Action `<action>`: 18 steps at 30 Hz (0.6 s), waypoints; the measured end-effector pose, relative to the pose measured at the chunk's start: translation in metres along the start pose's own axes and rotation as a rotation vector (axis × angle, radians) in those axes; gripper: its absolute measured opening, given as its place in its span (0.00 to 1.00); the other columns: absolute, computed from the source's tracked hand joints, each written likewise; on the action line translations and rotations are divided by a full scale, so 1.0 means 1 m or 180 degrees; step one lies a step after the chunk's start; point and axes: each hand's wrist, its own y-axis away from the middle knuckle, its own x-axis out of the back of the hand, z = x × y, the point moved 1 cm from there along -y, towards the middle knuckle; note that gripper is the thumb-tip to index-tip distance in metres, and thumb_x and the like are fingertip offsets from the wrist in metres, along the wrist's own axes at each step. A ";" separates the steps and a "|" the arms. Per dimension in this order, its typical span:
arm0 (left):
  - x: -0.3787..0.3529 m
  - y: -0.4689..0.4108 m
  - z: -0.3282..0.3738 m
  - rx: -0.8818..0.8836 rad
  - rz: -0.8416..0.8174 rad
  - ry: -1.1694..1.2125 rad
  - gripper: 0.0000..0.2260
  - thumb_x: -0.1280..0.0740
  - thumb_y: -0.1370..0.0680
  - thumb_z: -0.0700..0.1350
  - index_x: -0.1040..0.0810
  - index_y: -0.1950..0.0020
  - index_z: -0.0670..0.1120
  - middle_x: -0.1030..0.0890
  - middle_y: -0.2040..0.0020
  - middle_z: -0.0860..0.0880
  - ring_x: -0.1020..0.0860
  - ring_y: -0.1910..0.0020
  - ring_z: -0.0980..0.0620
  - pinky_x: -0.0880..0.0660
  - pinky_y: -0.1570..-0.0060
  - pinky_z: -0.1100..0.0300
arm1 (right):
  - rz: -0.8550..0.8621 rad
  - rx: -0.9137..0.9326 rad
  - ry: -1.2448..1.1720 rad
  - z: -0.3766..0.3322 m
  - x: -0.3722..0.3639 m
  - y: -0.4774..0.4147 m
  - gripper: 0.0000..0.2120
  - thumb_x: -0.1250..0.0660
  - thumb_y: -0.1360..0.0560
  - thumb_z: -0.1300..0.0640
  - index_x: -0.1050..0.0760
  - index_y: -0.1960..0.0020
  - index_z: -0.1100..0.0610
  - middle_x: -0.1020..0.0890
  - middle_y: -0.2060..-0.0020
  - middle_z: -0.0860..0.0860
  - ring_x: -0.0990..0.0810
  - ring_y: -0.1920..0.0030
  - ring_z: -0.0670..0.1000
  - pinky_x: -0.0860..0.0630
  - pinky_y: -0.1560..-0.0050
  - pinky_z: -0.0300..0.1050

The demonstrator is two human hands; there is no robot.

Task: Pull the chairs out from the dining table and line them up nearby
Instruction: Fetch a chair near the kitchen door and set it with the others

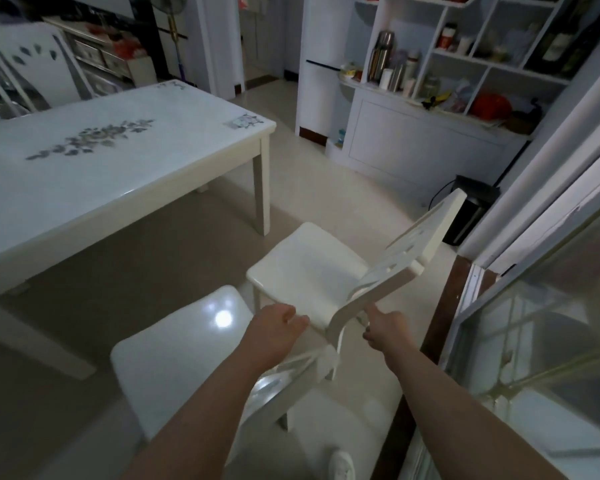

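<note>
You had both hands at the far chair [312,268], which stood clear of the dining table [125,168], beside the near chair [174,358]. Your left hand [278,323] curled over its seat edge; your right hand [385,329] touched the backrest with spread fingers, probably to align it.

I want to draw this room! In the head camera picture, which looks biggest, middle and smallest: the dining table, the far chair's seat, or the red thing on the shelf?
1. dining table
2. far chair's seat
3. red thing, though it sits farther from the camera
</note>
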 end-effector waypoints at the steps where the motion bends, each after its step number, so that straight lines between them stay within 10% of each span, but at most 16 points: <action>1: 0.008 0.017 -0.013 0.0017 -0.0004 -0.0051 0.14 0.38 0.22 0.50 0.35 0.65 0.47 0.34 0.65 0.48 0.35 0.65 0.53 0.37 0.65 0.61 | -0.0100 -0.0029 -0.0037 0.006 -0.012 0.020 0.22 0.33 0.29 0.44 0.21 0.52 0.64 0.23 0.68 0.54 0.24 0.69 0.53 0.27 0.67 0.47; 14: 0.068 0.151 -0.121 0.1041 -0.0091 -0.0388 0.17 0.38 0.22 0.54 0.29 0.65 0.44 0.31 0.66 0.45 0.30 0.64 0.49 0.36 0.60 0.59 | -0.0240 -0.0224 -0.0767 0.041 -0.094 0.136 0.15 0.30 0.28 0.53 0.31 0.49 0.60 0.26 0.60 0.57 0.25 0.59 0.56 0.21 0.47 0.56; 18: 0.081 0.180 -0.144 0.1506 -0.0075 -0.0573 0.22 0.39 0.22 0.55 0.21 0.45 0.37 0.19 0.47 0.39 0.22 0.45 0.44 0.30 0.52 0.58 | -0.0284 -0.0648 -0.1364 0.049 -0.115 0.149 0.17 0.31 0.28 0.54 0.34 0.45 0.58 0.24 0.52 0.58 0.22 0.50 0.59 0.23 0.42 0.59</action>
